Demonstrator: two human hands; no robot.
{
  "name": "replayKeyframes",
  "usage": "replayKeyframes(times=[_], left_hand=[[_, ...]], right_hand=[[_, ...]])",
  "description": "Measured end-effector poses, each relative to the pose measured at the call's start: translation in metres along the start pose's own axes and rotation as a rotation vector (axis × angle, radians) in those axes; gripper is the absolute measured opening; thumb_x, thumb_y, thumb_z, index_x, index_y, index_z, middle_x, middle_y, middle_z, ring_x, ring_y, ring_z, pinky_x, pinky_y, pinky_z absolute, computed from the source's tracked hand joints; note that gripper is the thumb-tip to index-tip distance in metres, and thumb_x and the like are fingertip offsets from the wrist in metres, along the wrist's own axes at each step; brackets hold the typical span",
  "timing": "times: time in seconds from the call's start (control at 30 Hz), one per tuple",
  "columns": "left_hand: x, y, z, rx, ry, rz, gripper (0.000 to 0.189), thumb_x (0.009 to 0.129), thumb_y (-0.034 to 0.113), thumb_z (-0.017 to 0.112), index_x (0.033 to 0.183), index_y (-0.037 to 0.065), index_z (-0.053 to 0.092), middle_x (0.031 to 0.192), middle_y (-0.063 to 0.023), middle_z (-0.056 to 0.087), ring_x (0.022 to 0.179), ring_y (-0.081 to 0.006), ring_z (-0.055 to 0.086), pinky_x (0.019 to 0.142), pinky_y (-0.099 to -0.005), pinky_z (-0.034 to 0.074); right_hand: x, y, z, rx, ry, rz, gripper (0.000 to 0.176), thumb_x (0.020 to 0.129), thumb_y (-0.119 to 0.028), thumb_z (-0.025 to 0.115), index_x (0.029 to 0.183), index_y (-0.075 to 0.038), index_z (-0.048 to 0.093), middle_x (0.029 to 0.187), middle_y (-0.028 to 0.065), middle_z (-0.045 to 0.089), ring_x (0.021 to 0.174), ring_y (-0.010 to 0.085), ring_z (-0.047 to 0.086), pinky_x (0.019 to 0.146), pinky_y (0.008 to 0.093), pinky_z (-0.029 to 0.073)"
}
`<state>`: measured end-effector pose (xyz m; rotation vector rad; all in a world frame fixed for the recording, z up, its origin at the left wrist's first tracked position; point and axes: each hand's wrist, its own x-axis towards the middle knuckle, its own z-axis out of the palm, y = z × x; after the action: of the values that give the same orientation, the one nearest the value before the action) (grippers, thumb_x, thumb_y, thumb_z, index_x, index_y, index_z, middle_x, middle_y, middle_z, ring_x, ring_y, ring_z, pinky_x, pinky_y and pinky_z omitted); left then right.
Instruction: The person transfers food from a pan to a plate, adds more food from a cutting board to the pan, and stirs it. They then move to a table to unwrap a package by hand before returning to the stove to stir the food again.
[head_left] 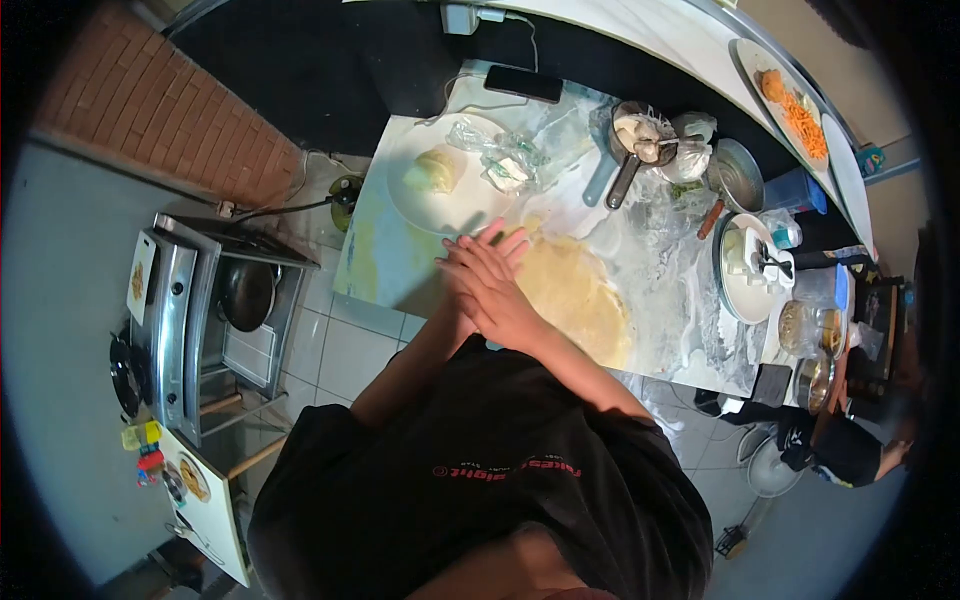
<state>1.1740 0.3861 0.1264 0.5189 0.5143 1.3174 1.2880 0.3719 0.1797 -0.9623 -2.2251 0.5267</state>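
My right hand [487, 287] lies across my left hand [513, 246], palms together above the table's near edge. The fingers of both are stretched out, crossing at an angle. Whether anything small sits between the palms is hidden. Just right of them, a flat, rolled-out sheet of yellow dough [575, 300] rests on the floury tabletop [665, 285]. Beyond my hands stands a large white plate [415, 205]. On it are a pale yellowish lump [434, 172] and crumpled clear plastic [480, 138] around a white piece [508, 174].
At the back lie a phone [523, 84] and a pan [640, 135] with pale contents. A metal bowl [737, 175] and a plate of white pieces [745, 290] stand right. A stove [165, 310] is at left. Another person's dark clothing [848, 450] shows far right.
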Motion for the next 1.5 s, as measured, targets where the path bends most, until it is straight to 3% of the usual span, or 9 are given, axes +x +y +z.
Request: replayKeyframes(times=[0.13, 0.3, 0.47, 0.63, 0.8, 0.9, 1.17, 1.3, 1.5], left_hand=[[-0.047, 0.023, 0.045, 0.424, 0.316, 0.339, 0.060, 0.106, 0.043, 0.037, 0.153, 0.007, 0.028, 0.154, -0.0109, 0.036, 0.141, -0.0245, 0.035, 0.116, -0.0417, 0.025], [-0.129, 0.036, 0.085, 0.849, 0.346, 0.811, 0.067, 0.101, 0.054, 0.043, 0.147, 0.007, 0.032, 0.153, -0.0134, 0.036, 0.140, -0.0311, 0.036, 0.115, -0.0456, 0.026], [-0.232, 0.006, 0.072, 1.617, 0.265, 0.294, 0.051, 0.098, 0.033, 0.056, 0.136, 0.001, 0.046, 0.137, -0.0184, 0.048, 0.127, -0.0360, 0.048, 0.104, -0.0452, 0.040], [-0.329, -0.006, 0.039, 1.744, 0.281, -0.309, 0.043, 0.098, 0.029, 0.055, 0.135, 0.007, 0.049, 0.133, -0.0163, 0.051, 0.125, -0.0359, 0.050, 0.105, -0.0473, 0.040], [-0.412, 0.015, 0.007, 1.796, 0.152, -0.086, 0.035, 0.100, 0.019, 0.053, 0.133, 0.008, 0.051, 0.133, -0.0149, 0.051, 0.127, -0.0337, 0.049, 0.106, -0.0451, 0.040], [-0.465, 0.056, -0.027, 1.340, 0.274, 0.070, 0.036, 0.100, 0.024, 0.056, 0.131, 0.007, 0.053, 0.127, -0.0133, 0.053, 0.120, -0.0293, 0.052, 0.102, -0.0397, 0.043], [-0.581, 0.177, -0.130, 1.020, 1.243, 0.512, 0.023, 0.102, 0.020, 0.054, 0.111, 0.001, 0.065, 0.109, -0.0107, 0.064, 0.099, -0.0206, 0.062, 0.089, -0.0332, 0.048], [-0.630, 0.224, -0.178, 1.056, 1.334, 0.475, 0.023, 0.102, 0.019, 0.054, 0.107, 0.001, 0.067, 0.104, -0.0095, 0.065, 0.093, -0.0202, 0.063, 0.085, -0.0314, 0.049], [-0.671, 0.284, -0.283, 0.964, 1.344, 0.476, 0.029, 0.104, 0.024, 0.051, 0.103, 0.000, 0.067, 0.097, -0.0076, 0.066, 0.083, -0.0174, 0.063, 0.077, -0.0307, 0.049]], right_hand=[[-0.055, 0.000, -0.014, -0.160, -0.148, 0.026, 0.053, 0.089, -0.020, 0.062, 0.139, -0.008, 0.050, 0.155, 0.0160, 0.033, 0.145, 0.0400, 0.025, 0.118, 0.0497, 0.021], [-0.120, 0.000, -0.033, 0.599, -0.483, 0.274, 0.054, 0.097, -0.031, 0.060, 0.143, -0.007, 0.045, 0.153, 0.0169, 0.036, 0.139, 0.0366, 0.038, 0.114, 0.0460, 0.030], [-0.177, -0.027, -0.028, 1.151, -0.950, 0.009, 0.060, 0.100, -0.043, 0.054, 0.148, -0.010, 0.041, 0.144, 0.0164, 0.048, 0.137, 0.0325, 0.042, 0.114, 0.0417, 0.030], [-0.172, -0.027, -0.033, 0.364, -1.153, -0.087, 0.048, 0.095, -0.043, 0.061, 0.138, -0.022, 0.057, 0.143, 0.0203, 0.048, 0.138, 0.0369, 0.041, 0.113, 0.0425, 0.033], [-0.104, -0.105, -0.030, 0.462, -1.140, 0.010, 0.049, 0.093, -0.041, 0.066, 0.136, -0.019, 0.059, 0.148, 0.0205, 0.043, 0.139, 0.0365, 0.039, 0.114, 0.0424, 0.033], [-0.072, -0.170, 0.033, 0.822, -1.503, -0.568, 0.064, 0.094, -0.040, 0.066, 0.149, -0.016, 0.044, 0.156, 0.0143, 0.034, 0.145, 0.0332, 0.030, 0.117, 0.0454, 0.025], [-0.036, -0.290, 0.259, 0.584, -1.428, -0.311, 0.033, 0.099, -0.030, 0.059, 0.126, -0.010, 0.061, 0.128, 0.0136, 0.058, 0.124, 0.0294, 0.050, 0.107, 0.0410, 0.038], [-0.013, -0.364, 0.321, 0.716, -1.331, 0.075, 0.026, 0.101, -0.025, 0.056, 0.120, -0.008, 0.062, 0.120, 0.0107, 0.062, 0.112, 0.0222, 0.057, 0.098, 0.0370, 0.045], [0.010, -0.433, 0.416, 0.686, -1.512, -0.050, 0.028, 0.103, -0.024, 0.053, 0.122, -0.005, 0.061, 0.117, 0.0089, 0.064, 0.109, 0.0196, 0.059, 0.096, 0.0356, 0.046]])
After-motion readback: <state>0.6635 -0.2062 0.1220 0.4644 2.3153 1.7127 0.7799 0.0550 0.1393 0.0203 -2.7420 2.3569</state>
